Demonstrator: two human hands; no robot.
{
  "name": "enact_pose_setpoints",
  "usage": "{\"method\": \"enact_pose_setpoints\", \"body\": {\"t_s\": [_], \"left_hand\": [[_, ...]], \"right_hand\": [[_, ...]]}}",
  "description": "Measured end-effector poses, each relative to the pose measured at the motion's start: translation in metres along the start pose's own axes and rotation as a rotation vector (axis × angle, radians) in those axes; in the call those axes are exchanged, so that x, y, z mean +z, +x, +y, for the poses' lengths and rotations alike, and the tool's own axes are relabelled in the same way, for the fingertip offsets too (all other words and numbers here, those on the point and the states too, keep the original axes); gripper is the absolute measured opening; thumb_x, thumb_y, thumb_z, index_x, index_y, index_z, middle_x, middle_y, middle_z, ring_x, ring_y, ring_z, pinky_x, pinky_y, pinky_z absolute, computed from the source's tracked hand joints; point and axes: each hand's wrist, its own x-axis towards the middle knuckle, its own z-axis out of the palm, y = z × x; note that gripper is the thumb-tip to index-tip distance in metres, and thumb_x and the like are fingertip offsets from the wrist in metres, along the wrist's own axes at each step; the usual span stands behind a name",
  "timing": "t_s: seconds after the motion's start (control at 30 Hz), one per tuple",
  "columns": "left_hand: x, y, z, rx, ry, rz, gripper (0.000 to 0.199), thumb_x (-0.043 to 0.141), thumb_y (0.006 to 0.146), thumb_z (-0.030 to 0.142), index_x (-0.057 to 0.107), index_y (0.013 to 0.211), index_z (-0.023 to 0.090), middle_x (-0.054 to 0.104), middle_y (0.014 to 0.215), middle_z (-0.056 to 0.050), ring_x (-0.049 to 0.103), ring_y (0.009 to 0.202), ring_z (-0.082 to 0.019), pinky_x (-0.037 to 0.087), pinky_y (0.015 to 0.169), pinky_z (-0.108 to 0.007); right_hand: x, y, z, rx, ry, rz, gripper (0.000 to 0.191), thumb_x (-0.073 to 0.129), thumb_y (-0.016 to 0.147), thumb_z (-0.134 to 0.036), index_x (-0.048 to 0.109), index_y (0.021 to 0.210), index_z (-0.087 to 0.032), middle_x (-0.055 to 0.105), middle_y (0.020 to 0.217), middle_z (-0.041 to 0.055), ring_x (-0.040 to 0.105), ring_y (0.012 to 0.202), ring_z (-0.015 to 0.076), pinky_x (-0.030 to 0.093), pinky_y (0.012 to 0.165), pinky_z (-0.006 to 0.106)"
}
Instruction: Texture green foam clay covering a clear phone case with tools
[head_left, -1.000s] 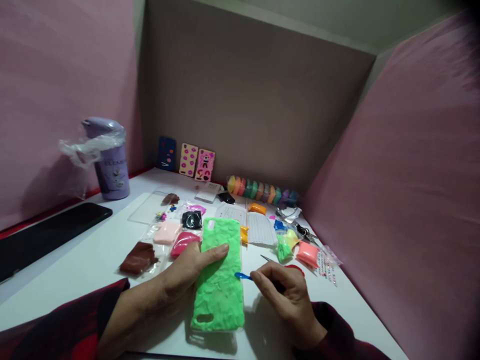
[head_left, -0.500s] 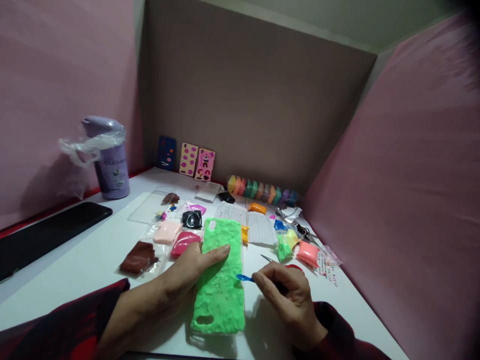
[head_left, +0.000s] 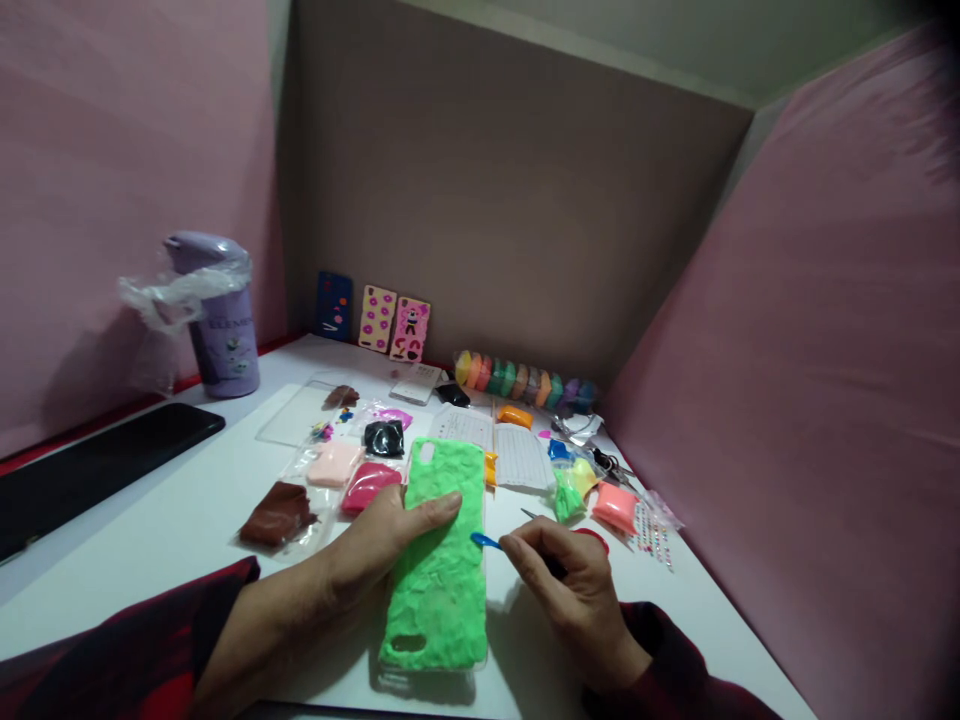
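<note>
A phone case covered in bumpy green clay (head_left: 442, 600) is tilted up above the white table (head_left: 337, 650). My left hand (head_left: 397, 530) grips its left side, the thumb lying across the clay and the other fingers hidden behind. Two openings show in the clay, one near the top and one at the bottom left. My right hand (head_left: 574, 585) pinches a small blue tool (head_left: 486, 541), whose rounded tip meets the case's right edge. Clear plastic shows along the case's right and bottom edges.
Packs of brown (head_left: 276, 517), red (head_left: 371, 487) and black clay (head_left: 383, 438) lie left. Green (head_left: 568, 497) and coral packs (head_left: 616, 508) lie right. Decorated cases (head_left: 377, 318) lean on the back wall. A purple bottle (head_left: 229, 335) and a black phone-like slab (head_left: 127, 465) stand and lie left.
My right hand and the blue tool have moved slightly up along the case's right edge. The case's lower end has shifted a little to the left. My left hand keeps its grip.
</note>
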Motion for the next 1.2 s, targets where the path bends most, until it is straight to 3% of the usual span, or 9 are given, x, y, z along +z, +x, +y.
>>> {"method": "enact_pose_setpoints", "body": {"t_s": [0.17,0.37,0.83,0.97,1.2], "left_hand": [[-0.0014,0.0011,-0.003,0.003,0.014,0.013,0.041,0.074,0.071,0.036,0.068,0.102,0.01,0.074,0.083,-0.014,0.069,0.068,-0.024,0.055,0.066,-0.034],[0.0,-0.0021,-0.0013,0.019,0.027,0.015,0.043,0.075,0.069,0.036,0.068,0.103,0.01,0.074,0.083,-0.014,0.068,0.068,-0.024,0.055,0.065,-0.034],[-0.0043,0.0029,-0.0057,-0.014,0.02,0.013,0.047,0.076,0.068,0.039,0.068,0.105,0.011,0.074,0.085,-0.014,0.069,0.07,-0.024,0.055,0.068,-0.034],[-0.0041,0.0028,-0.006,-0.004,0.02,0.015,0.043,0.077,0.067,0.038,0.07,0.1,0.011,0.075,0.082,-0.014,0.069,0.068,-0.024,0.055,0.065,-0.033],[-0.0048,0.0041,-0.0062,-0.004,-0.002,0.035,0.04,0.077,0.067,0.038,0.071,0.096,0.011,0.074,0.079,-0.013,0.068,0.065,-0.023,0.054,0.065,-0.033]], "right_hand": [[0.0002,-0.0009,-0.0002,-0.001,0.006,0.053,0.029,0.058,0.083,-0.032,0.058,0.058,-0.016,0.041,0.048,-0.0037,0.036,0.045,0.0093,0.027,0.043,0.023],[-0.0012,-0.0013,-0.0001,-0.02,-0.019,-0.018,0.029,0.057,0.084,-0.03,0.057,0.059,-0.016,0.045,0.049,-0.0024,0.039,0.045,0.0099,0.028,0.044,0.024],[-0.0007,-0.0007,0.0021,-0.013,-0.003,0.03,0.028,0.057,0.084,-0.03,0.056,0.059,-0.016,0.042,0.049,-0.0036,0.036,0.046,0.0092,0.028,0.044,0.023],[-0.0006,-0.0007,0.0006,-0.056,-0.033,-0.017,0.026,0.057,0.084,-0.026,0.057,0.06,-0.016,0.044,0.05,-0.0034,0.037,0.046,0.0087,0.028,0.044,0.023],[-0.0011,0.0008,0.0026,-0.022,-0.022,0.017,0.028,0.056,0.085,-0.03,0.055,0.06,-0.016,0.041,0.05,-0.0039,0.035,0.046,0.009,0.028,0.043,0.023]]}}
